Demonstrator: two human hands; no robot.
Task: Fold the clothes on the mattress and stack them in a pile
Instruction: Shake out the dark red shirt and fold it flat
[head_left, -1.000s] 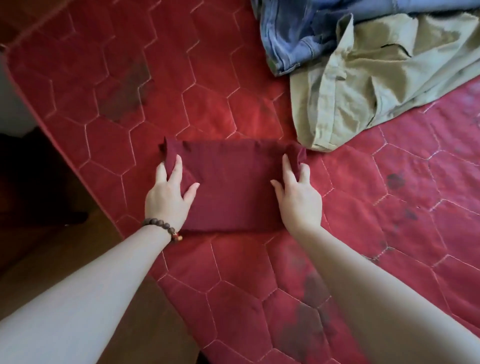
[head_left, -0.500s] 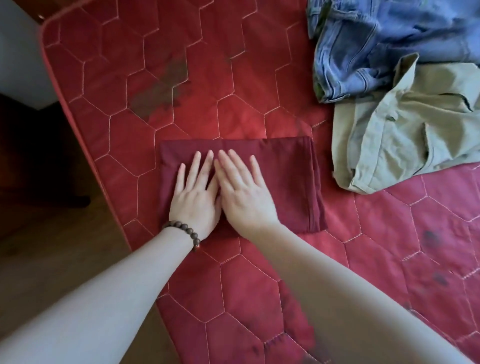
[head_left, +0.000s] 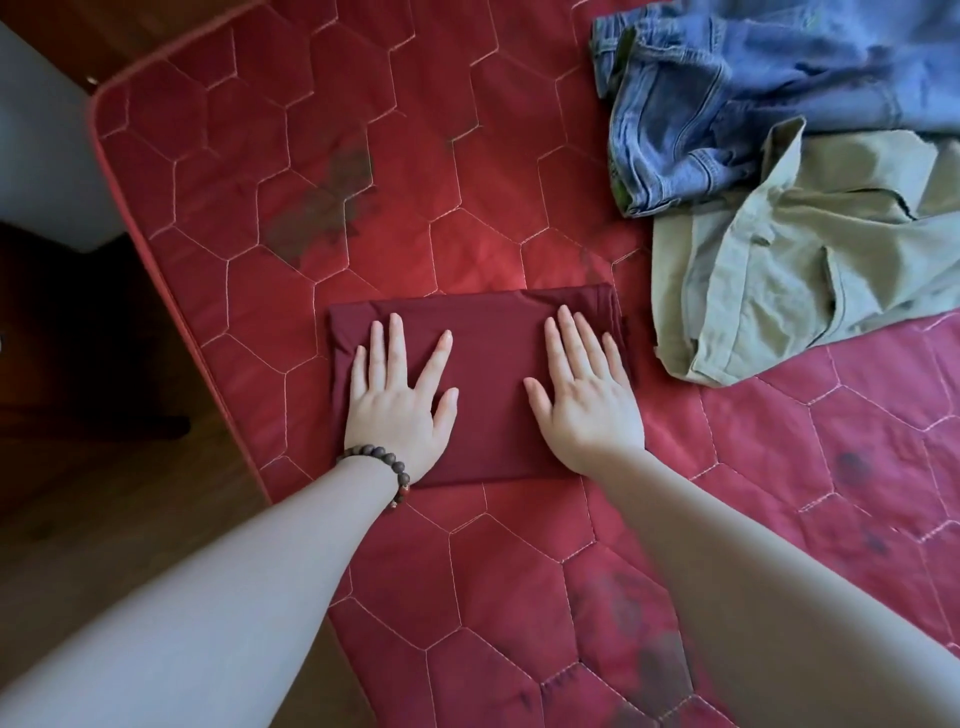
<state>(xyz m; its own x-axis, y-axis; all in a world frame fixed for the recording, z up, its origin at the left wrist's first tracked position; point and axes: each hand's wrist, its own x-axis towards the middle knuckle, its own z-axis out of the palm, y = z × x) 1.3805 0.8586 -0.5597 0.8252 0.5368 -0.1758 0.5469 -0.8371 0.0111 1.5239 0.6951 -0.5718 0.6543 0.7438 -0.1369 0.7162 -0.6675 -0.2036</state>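
A dark red garment (head_left: 488, 384), folded into a flat rectangle, lies on the red quilted mattress (head_left: 415, 156) near its left edge. My left hand (head_left: 397, 400), with a bead bracelet at the wrist, presses flat on the garment's left half, fingers spread. On the right half my right hand (head_left: 587, 395) rests flat with fingers apart. Neither hand grips the cloth. To the upper right lie unfolded blue jeans (head_left: 737, 93), and a crumpled khaki garment (head_left: 810, 260) partly overlaps them.
The mattress's left edge runs diagonally, with wooden floor (head_left: 104, 519) below it. A pale wall or furniture piece (head_left: 47, 156) stands at the upper left. Dark stains mark the mattress in places.
Both hands were first at the garment's side edges, then came together at its left middle. Now they have slid apart, flat on each half. The view has shifted.
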